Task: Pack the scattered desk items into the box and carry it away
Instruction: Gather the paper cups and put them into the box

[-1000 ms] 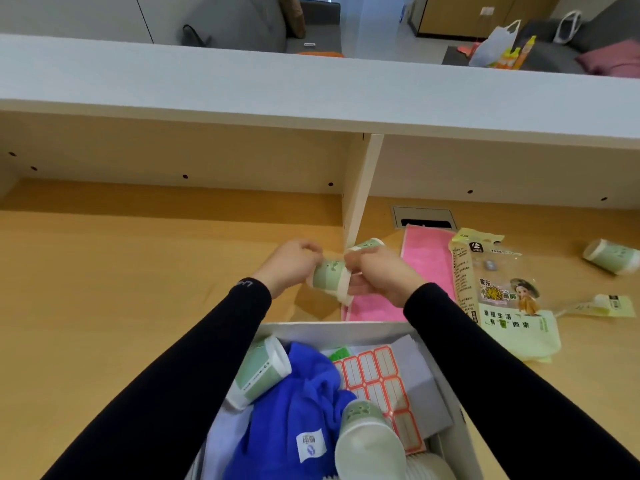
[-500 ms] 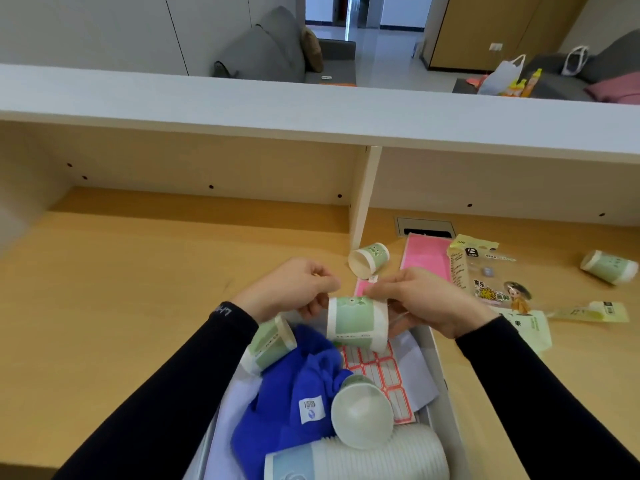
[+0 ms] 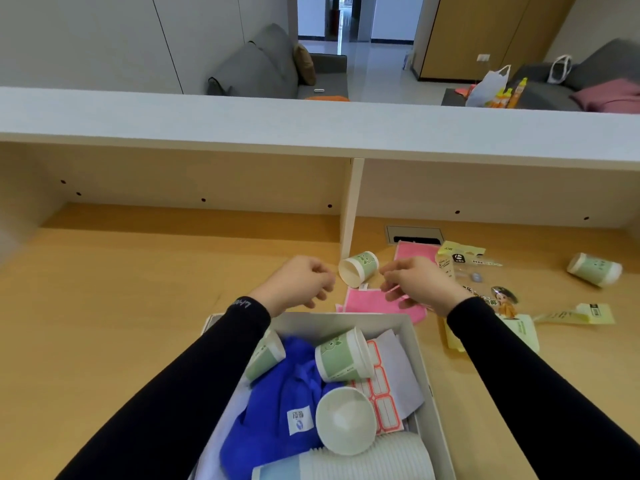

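Note:
A white box (image 3: 420,355) sits at the desk's near edge. Inside lie a blue cloth (image 3: 277,403), a green paper cup on its side (image 3: 341,356), another green cup (image 3: 265,356) under my left sleeve, a white cup (image 3: 344,420), a sleeve of stacked cups (image 3: 374,460) and a red label sheet (image 3: 379,393). Both hands hover just beyond the box's far wall. My left hand (image 3: 299,282) is loosely curled and empty. My right hand (image 3: 419,284) is empty, fingers apart, over a pink cloth (image 3: 367,301). Between them a green cup (image 3: 358,268) lies on the desk.
A clear packet with a doll figure (image 3: 485,282) lies right of my right hand. Another green cup (image 3: 594,270) and a yellow sachet (image 3: 581,313) lie at the far right. A white shelf divider (image 3: 351,206) stands behind the cup, next to a cable port (image 3: 414,235).
The green cup I held in both hands now lies in the box on the blue cloth. Both hands have let go and moved forward over the desk.

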